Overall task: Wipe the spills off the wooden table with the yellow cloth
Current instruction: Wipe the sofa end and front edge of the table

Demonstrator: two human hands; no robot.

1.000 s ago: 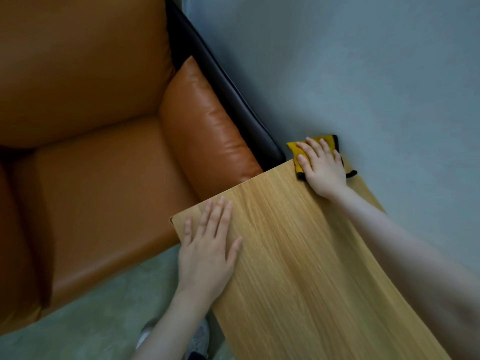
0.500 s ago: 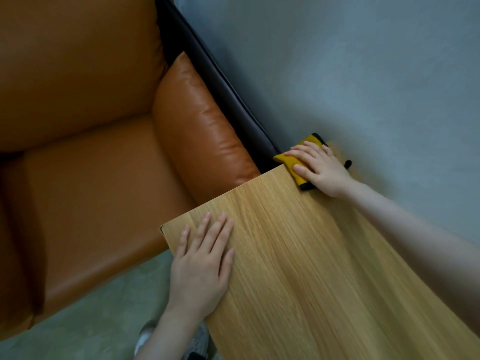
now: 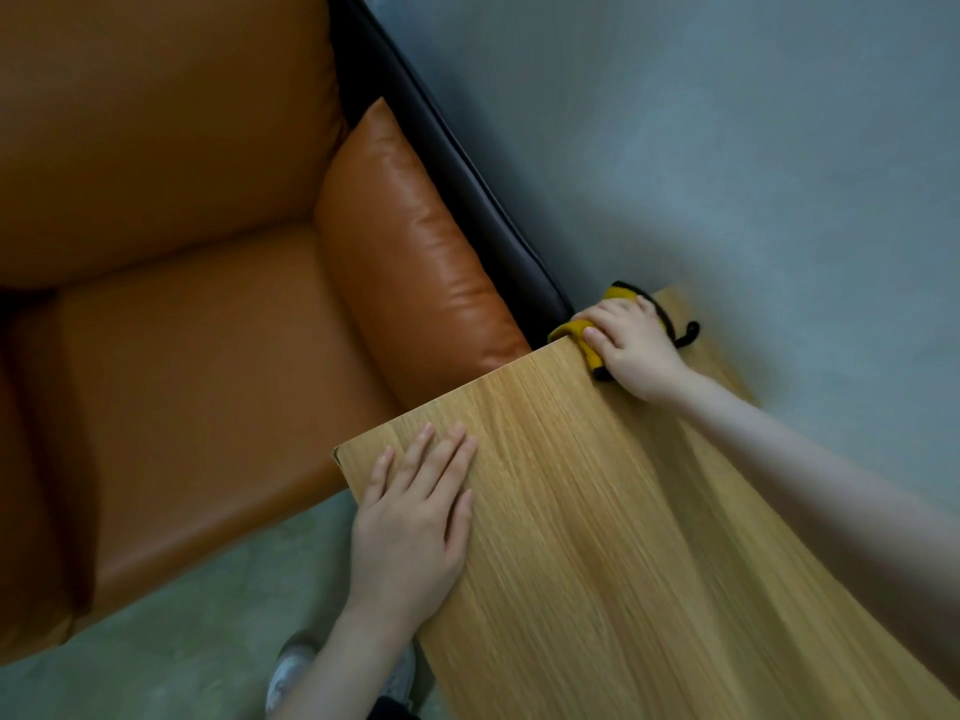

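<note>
The right hand [image 3: 631, 350] grips the bunched yellow cloth [image 3: 576, 337] at the tabletop's [image 3: 597, 537] far edge, its length running along that edge beside the sofa's armrest [image 3: 410, 262]. The left hand [image 3: 415, 517] lies flat, fingers straight, at the near-left corner; bare wood stretches between.

— Where's the cloth [image 3: 577, 339]?

— At the tabletop's [image 3: 597, 511] far edge, near its far corner, bunched up, part of it hanging past the edge. Yellow, with a black border and a black loop sticking out to the right.

— And the tabletop itself?

— Light wood, straight grain running lengthwise. No spills show on the bare part.
</note>
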